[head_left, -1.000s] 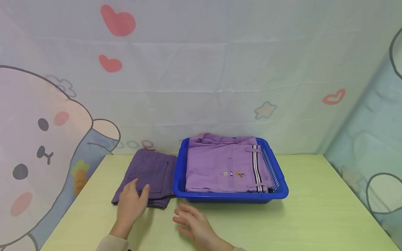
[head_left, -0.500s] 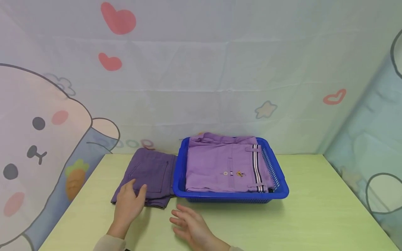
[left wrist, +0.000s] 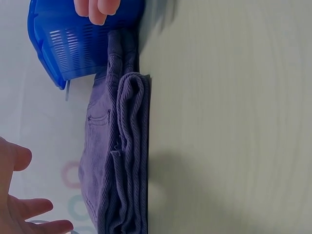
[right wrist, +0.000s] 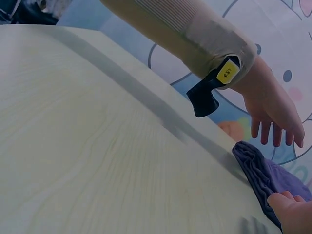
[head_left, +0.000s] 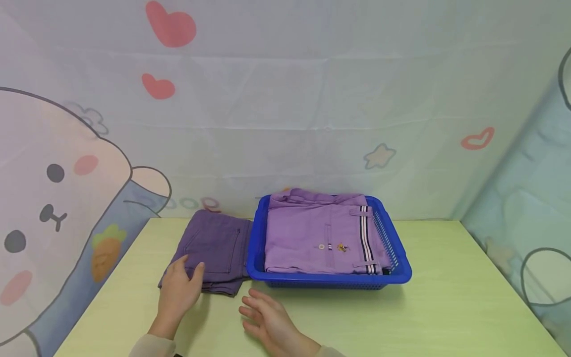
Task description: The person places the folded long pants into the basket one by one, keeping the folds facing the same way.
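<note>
Dark purple folded pants (head_left: 216,248) lie left of a blue basket (head_left: 327,279), their right end against or under its side. My left hand (head_left: 178,290), fingers spread, hovers over the front left of these pants; the right wrist view shows a gap between that hand (right wrist: 275,107) and the cloth (right wrist: 253,163). My right hand (head_left: 274,322) is held above the table in front of the basket, fingers loosely bent, holding nothing. Light purple folded pants (head_left: 299,238) with a striped waistband fill the basket. The left wrist view shows the dark pants' layered folds (left wrist: 129,146).
The pale green table (head_left: 446,297) extends to the right of the basket. A printed cloth backdrop (head_left: 285,99) with hearts and a bear hangs behind the table and along its sides. A dark strap with a yellow label (right wrist: 227,72) sits on my left wrist.
My left hand has drifted slightly left and back toward me over the dark pants. My right hand has shifted a little left. The pants and the basket stay put.
</note>
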The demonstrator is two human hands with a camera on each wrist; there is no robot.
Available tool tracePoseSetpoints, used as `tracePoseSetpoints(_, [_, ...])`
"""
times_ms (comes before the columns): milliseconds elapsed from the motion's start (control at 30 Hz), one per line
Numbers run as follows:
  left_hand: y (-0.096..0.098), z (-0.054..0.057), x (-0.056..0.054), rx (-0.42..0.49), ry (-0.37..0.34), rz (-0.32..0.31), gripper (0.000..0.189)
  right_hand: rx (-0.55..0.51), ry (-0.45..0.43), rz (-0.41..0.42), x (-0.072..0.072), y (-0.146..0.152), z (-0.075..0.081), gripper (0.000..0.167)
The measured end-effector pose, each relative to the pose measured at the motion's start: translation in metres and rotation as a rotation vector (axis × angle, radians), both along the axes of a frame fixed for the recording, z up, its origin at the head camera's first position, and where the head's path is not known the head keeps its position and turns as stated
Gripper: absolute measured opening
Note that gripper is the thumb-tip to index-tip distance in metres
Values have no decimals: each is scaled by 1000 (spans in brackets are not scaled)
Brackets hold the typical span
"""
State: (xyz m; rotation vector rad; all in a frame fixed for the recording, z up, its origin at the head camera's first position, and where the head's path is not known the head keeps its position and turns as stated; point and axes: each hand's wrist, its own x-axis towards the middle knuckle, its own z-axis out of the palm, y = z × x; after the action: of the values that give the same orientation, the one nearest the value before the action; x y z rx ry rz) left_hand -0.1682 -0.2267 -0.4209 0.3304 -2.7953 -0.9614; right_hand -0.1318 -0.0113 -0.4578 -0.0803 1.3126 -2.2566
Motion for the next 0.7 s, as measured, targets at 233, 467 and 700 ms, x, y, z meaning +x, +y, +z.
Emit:
tracePoseSetpoints(233, [-3, -1, 0, 13, -21, 5, 65, 2, -9, 2, -1, -1, -1, 71])
tracePoseSetpoints(467, [-5, -4, -2, 21, -40, 10, 67, 3, -9, -4, -4, -3, -4, 71])
tracePoseSetpoints(700, [-7, -7, -4, 21, -50, 26, 67, -8, -2, -6, -8, -5, -8, 72])
